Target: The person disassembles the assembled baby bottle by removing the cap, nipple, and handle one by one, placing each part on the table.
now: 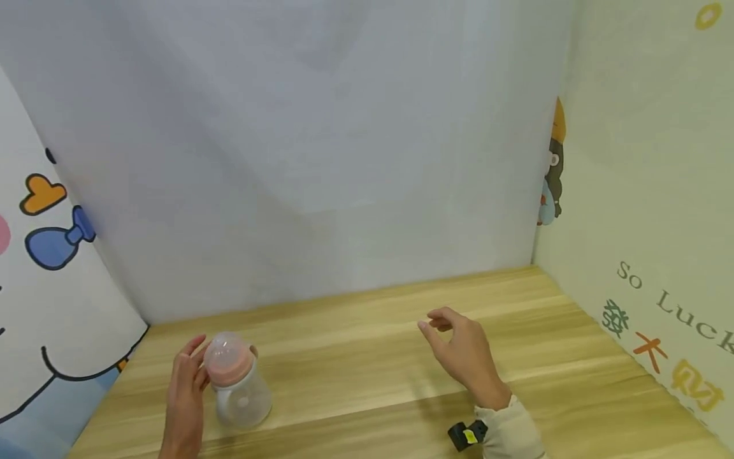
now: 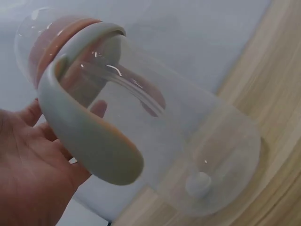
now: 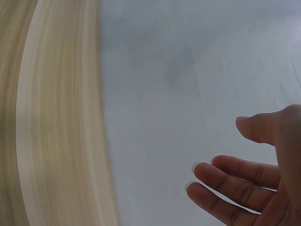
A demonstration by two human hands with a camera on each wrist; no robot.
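A clear baby bottle with a pink collar, a transparent dome cap and pale grey-green side handles stands upright at the left of the wooden table. Inside it, the left wrist view shows a straw tube with a round white weight at the bottom. My left hand is at the bottle's left side, its fingers relaxed and reaching behind the near handle, partly hidden by it. Over the table to the right, my right hand hovers with loosely bent fingers and holds nothing.
A pale grey cloth wall rises behind the wooden tabletop. Printed side panels stand at left and right. A small black device is at my right wrist, beside a cream sleeve.
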